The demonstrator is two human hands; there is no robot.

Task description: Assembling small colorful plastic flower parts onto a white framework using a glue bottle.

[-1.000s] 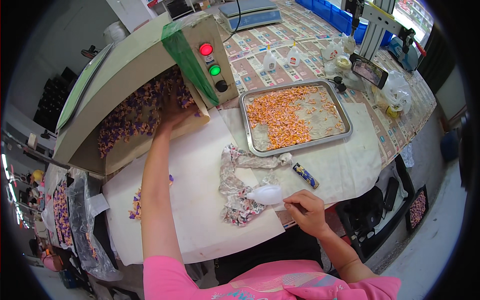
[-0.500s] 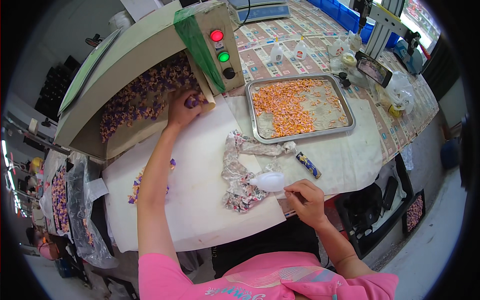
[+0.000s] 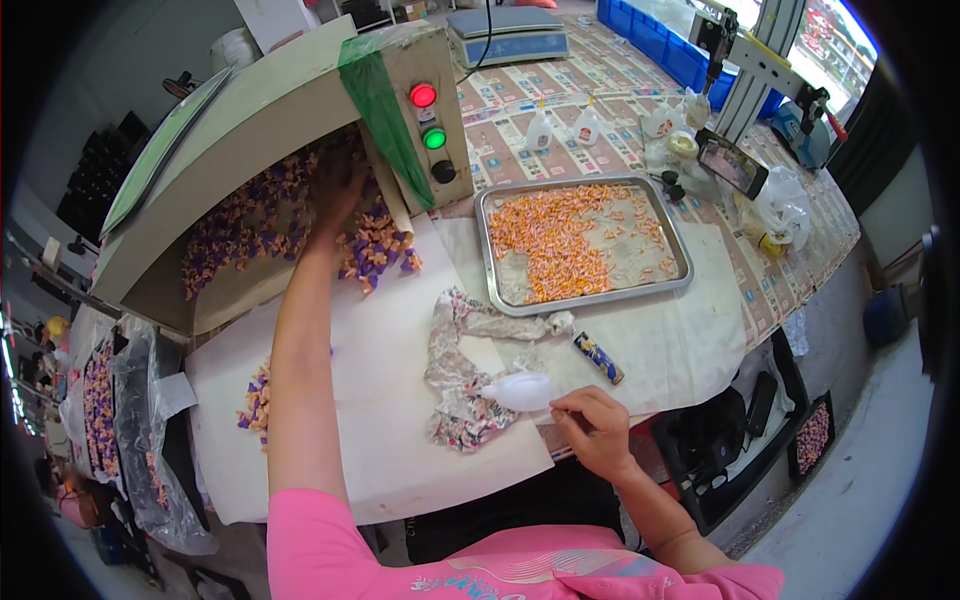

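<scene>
My left hand (image 3: 338, 188) reaches inside the arched opening of a beige machine (image 3: 300, 85), among many small purple and peach pieces (image 3: 235, 235). Shadow dims this hand, but its fingers look stretched out over the pieces. A loose heap of purple and peach pieces (image 3: 375, 252) lies at the opening's right edge, spilling onto white paper. My right hand (image 3: 595, 425) is held with fingertips pinched together, close by the rounded end of a white squeeze bottle (image 3: 520, 391). The bottle lies on a crumpled patterned cloth (image 3: 455, 375). Whatever those fingertips hold is hidden.
Right of the machine stands a metal tray (image 3: 590, 298) of small orange and white pieces. A blue printed tube (image 3: 598, 358) lies below it. More purple pieces (image 3: 254, 405) rest beside my left forearm. Small white bottles (image 3: 540, 130), a scale (image 3: 508, 38) and a phone on a stand (image 3: 733, 163) are farther back.
My left hand has moved from the opening's right edge deeper into the machine. A heap of purple and peach pieces now shows at that edge. The right hand keeps its place beside the bottle.
</scene>
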